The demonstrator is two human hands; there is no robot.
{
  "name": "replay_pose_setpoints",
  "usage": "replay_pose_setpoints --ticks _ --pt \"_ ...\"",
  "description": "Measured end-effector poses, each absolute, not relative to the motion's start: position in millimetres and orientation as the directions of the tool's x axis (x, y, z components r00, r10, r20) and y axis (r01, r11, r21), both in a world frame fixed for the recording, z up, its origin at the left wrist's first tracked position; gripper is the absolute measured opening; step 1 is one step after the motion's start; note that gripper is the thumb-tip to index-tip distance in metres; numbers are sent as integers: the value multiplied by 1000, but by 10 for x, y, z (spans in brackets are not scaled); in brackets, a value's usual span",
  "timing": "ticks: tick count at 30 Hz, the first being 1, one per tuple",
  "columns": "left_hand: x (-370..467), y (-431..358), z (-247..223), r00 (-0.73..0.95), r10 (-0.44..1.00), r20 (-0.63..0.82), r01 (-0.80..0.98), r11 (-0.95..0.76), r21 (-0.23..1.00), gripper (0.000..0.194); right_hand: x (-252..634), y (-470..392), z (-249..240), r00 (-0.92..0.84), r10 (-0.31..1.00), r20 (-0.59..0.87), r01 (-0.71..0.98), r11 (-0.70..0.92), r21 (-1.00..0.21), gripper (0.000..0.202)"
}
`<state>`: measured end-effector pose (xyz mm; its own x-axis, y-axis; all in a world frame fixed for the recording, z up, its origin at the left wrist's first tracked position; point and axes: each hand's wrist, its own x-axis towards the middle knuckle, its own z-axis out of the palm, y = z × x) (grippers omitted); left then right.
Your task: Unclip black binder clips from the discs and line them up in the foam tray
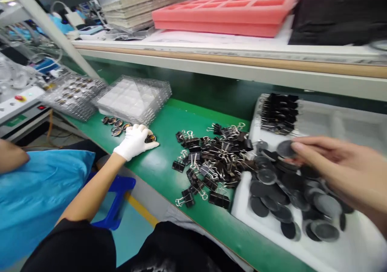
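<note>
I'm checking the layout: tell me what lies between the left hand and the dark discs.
From the left hand to the discs, the head view shows bare green bench, then a heap of black binder clips, then the white tray's edge.

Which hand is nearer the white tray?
Right: the right hand holds a dark disc over the tray. The gloved left hand is farther off, past the binder clips, at a dark ring.

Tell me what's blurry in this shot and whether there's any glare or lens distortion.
In the head view, blur, likely from motion, softens the right hand and the dark disc it pinches; the gloved left hand looks crisper. Same head view: a soft sheen on the green bench, and edges look stretched, as through a wide lens.
</note>
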<state>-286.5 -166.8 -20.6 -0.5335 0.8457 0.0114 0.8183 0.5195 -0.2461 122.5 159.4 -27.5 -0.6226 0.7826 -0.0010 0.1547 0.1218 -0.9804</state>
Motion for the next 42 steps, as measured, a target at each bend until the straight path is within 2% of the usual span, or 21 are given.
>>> replay_pose_setpoints --ticks 3,7,9,11,13,15,18,20,22,25,30,32,34,38,42 --pt "-2645 -1462 -283 -402 915 -21 904 394 -166 50 1032 1409 -156 -671 724 -162 143 -89 -986 36" --pt "-2413 -1212 -341 -323 944 -68 945 317 -84 41 944 1335 -129 -736 629 -250 53 -314 -948 35" --pt "-2392 -1138 -311 -339 940 -29 940 337 -46 47 961 1330 -129 -738 623 -261 32 -354 -935 34" --pt "-2397 -1063 -217 -378 922 78 926 377 28 60 973 1328 -101 -742 623 -248 4 -366 -931 35" --pt "-2353 -931 -63 -387 896 216 922 372 108 68 952 1313 -19 -752 629 -198 -26 -328 -944 37" --pt "-2207 -711 118 -308 893 330 951 274 147 74 890 1276 118 -771 627 -110 -41 -222 -974 37" --pt "-1841 -264 357 -42 910 411 995 -1 104 74 756 1190 352 -785 614 86 -43 85 -995 28" --pt "-1600 28 470 126 901 416 986 -158 45 73 676 1140 453 -741 629 233 -26 321 -947 19" --pt "-1425 248 540 219 883 414 971 -240 -3 74 626 1125 473 -676 655 337 0 457 -889 15" --pt "-1291 420 559 258 872 417 962 -272 -28 75 602 1177 381 -613 705 355 -1 449 -893 19" --pt "-1294 478 493 285 895 344 951 -309 14 66 569 1300 162 -699 686 203 12 296 -955 28" --pt "-1369 475 489 267 913 308 946 -310 98 70 535 1332 101 -703 683 200 16 296 -955 28" --pt "-1457 464 498 200 943 266 931 -268 249 68 497 1350 58 -673 706 220 -8 290 -957 29" --pt "-1509 450 493 35 990 140 832 -106 544 44 441 1344 26 -659 725 200 -33 238 -971 33" --pt "-1424 481 432 -58 984 171 756 -69 651 35 453 1384 45 -699 704 131 -19 164 -986 39"
